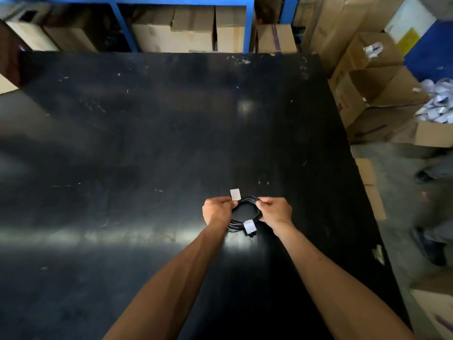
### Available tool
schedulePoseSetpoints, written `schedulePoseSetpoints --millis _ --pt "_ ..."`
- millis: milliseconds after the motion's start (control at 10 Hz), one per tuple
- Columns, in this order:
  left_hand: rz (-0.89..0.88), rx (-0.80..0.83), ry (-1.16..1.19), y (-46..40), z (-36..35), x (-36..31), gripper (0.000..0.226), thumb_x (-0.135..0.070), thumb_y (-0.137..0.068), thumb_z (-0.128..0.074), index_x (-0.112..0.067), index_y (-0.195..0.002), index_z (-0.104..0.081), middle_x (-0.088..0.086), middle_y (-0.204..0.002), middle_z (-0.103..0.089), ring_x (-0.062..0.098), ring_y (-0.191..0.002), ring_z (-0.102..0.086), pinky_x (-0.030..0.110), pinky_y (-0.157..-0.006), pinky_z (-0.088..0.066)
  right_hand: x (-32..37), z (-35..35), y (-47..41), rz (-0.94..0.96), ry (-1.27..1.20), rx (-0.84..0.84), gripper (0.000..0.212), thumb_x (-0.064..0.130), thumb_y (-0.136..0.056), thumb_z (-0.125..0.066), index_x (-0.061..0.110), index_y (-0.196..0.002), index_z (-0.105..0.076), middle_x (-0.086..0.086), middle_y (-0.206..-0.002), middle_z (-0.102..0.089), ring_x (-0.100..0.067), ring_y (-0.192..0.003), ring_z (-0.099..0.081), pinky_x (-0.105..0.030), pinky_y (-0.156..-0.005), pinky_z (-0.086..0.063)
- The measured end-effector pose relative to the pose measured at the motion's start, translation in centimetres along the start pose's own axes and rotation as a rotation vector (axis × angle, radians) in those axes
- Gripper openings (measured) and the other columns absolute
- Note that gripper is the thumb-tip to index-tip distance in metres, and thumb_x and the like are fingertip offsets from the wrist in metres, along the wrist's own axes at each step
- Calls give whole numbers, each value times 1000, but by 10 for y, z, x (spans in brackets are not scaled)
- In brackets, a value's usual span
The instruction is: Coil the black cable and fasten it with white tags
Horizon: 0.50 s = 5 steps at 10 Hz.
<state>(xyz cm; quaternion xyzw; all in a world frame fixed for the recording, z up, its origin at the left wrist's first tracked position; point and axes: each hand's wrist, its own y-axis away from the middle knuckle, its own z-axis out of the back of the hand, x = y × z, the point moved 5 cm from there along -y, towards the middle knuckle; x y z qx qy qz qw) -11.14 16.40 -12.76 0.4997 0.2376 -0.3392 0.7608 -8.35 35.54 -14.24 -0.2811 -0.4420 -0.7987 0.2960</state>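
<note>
Both hands (247, 212) grip the coiled cable (245, 212) over a black table (147, 143) amid cardboard boxes (377, 99).

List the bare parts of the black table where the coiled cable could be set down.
Bare: the black table left of the left hand, and ahead up to the blue rack. Right of the right hand, a narrower strip. Crowded: cardboard boxes beyond the right edge.

Both forearms and hands (247, 212) are bare, sleeveless.
</note>
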Motion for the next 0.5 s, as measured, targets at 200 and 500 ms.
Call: schedulePoseSetpoints --millis 200,500 --pt "-96 -61 -235 -2 -3 -3 20 -26 -80 -78 -17 -97 -82 8 -97 -78 27 -93 -70 24 -71 -46 3 -6 5 43 181 58 32 35 -86 -71 30 -117 -77 -3 -121 -77 -30 -112 -72 -39 -103 -54" --pt "-175 -35 -175 7 19 2 34 -35 -79 -69 -15 -106 -77 3 -101 -77 22 -99 -69 27 -84 -49 6 15 25 81 225 63 39 29 -100 -57 18 -136 -65 -6 -139 -67 -25 -138 -53 -32 -117 -35"
